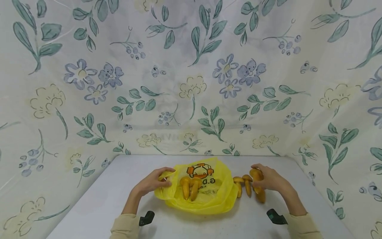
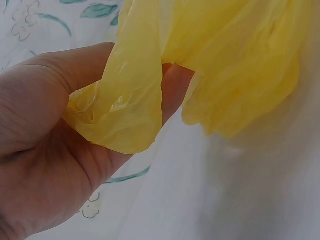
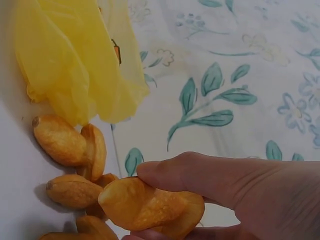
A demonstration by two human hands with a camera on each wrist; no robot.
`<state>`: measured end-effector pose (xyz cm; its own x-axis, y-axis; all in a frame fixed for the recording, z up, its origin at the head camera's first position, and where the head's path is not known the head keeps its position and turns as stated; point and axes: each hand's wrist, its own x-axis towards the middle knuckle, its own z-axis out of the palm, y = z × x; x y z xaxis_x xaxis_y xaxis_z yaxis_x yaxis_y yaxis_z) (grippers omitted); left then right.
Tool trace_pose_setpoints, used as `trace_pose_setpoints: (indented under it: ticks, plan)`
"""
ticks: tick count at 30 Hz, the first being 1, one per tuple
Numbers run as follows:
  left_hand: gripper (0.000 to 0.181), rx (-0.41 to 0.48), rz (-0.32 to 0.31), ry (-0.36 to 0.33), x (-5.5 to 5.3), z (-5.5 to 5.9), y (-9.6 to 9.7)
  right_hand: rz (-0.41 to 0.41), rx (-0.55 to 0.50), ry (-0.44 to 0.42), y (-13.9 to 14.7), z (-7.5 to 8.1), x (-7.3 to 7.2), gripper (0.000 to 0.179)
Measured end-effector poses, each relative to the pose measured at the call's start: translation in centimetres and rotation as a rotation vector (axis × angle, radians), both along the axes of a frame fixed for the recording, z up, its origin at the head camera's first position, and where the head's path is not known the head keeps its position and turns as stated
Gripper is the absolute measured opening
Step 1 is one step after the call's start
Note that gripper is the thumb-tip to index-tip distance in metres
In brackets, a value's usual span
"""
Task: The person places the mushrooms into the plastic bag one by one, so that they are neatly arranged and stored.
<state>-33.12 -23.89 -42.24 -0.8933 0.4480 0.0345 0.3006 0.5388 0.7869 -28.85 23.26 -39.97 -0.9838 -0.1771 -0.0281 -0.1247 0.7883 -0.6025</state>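
Observation:
A yellow plastic bag point(image 1: 206, 207) with a printed cartoon and letters lies spread on the table. My left hand point(image 1: 156, 181) grips its handle end, and the left wrist view shows the thin plastic point(image 2: 132, 100) between thumb and fingers. Two orange-brown mushrooms point(image 1: 185, 188) lie within the bag's outline; whether inside or on top I cannot tell. To the bag's right, my right hand point(image 1: 270, 179) pinches a mushroom point(image 3: 142, 207) between thumb and fingers. Beside it more mushrooms point(image 1: 247, 186) rest on the table, close to the bag's right edge.
The white table point(image 1: 98, 196) stands against a hanging cloth point(image 1: 191, 109) printed with flowers and leaves, which also closes off both sides. Small dark devices point(image 1: 147, 218) sit at my wrists.

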Motion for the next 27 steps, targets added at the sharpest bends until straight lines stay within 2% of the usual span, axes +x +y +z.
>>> trace_pose_setpoints:
  ticks: [5, 10, 14, 21, 27]
  plan:
    - [0.051, 0.000, 0.003, -0.003, -0.1, 0.0, 0.0, 0.025, 0.037, 0.038, -0.6, 0.0, -0.2, 0.063]
    - [0.050, -0.008, 0.004, 0.004, -0.1, 0.0, 0.1, 0.020, 0.047, 0.028, -1.5, 0.1, -0.4, 0.061]
    - [0.050, -0.011, 0.006, 0.011, 0.1, 0.1, 0.2, 0.027, 0.022, 0.025, -2.3, 0.2, -0.7, 0.063]
    - [0.051, -0.004, -0.007, 0.005, 0.3, 0.3, 0.3, 0.071, 0.000, 0.070, -3.9, 0.1, -1.0, 0.059]
    - [0.050, -0.002, -0.005, 0.006, 0.3, 0.2, 0.2, 0.040, 0.006, 0.039, -5.6, 0.2, -1.3, 0.060]
